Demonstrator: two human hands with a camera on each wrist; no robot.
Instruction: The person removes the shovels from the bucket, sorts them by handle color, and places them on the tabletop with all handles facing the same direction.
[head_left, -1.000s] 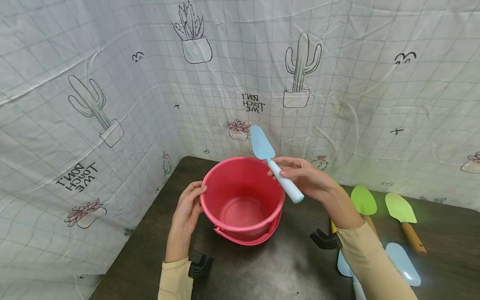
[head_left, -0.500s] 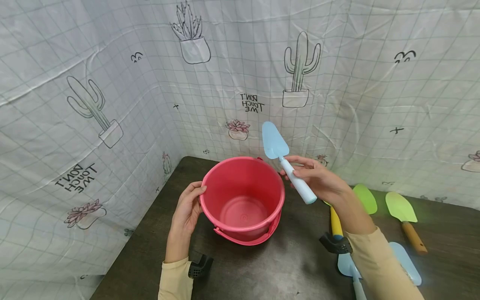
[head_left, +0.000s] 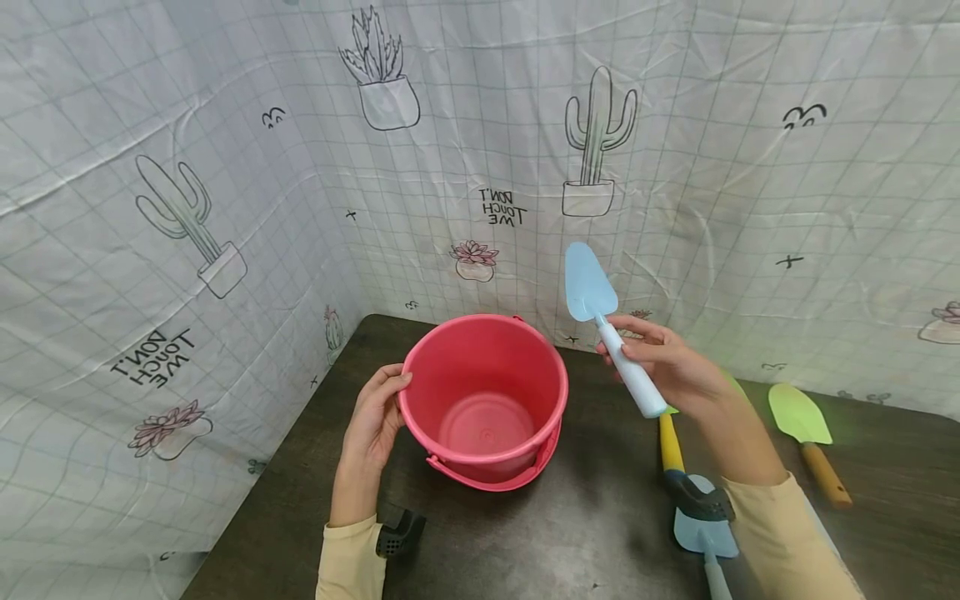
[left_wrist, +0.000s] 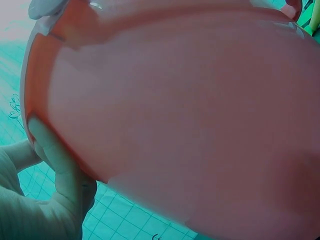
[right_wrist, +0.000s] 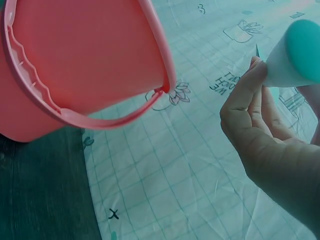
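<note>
A pink plastic bucket [head_left: 487, 354] stands with its mouth up, its handle hanging down at the front. My left hand [head_left: 375, 417] grips its left rim; in the left wrist view the thumb lies along the bucket wall [left_wrist: 175, 115]. To the bucket's right and above the table, my right hand [head_left: 667, 362] holds a light-blue trowel [head_left: 589, 287] by its pale handle, blade pointing up and away. The right wrist view shows the butt of the trowel handle [right_wrist: 302, 55] between thumb and fingers of the right hand [right_wrist: 270, 140], apart from the bucket.
Right of the bucket, a yellow-handled tool [head_left: 671, 442] and a light-blue hand shovel [head_left: 705, 533] lie on the dark table [head_left: 555, 542]. Farther right is a lime-green trowel [head_left: 798, 415] with a wooden handle. A printed cloth [head_left: 450, 167] hangs behind; the right arm partly hides other tools.
My right hand has moved rightward with the trowel, from over the bucket's right rim to clear of it. The left hand and bucket have stayed in place.
</note>
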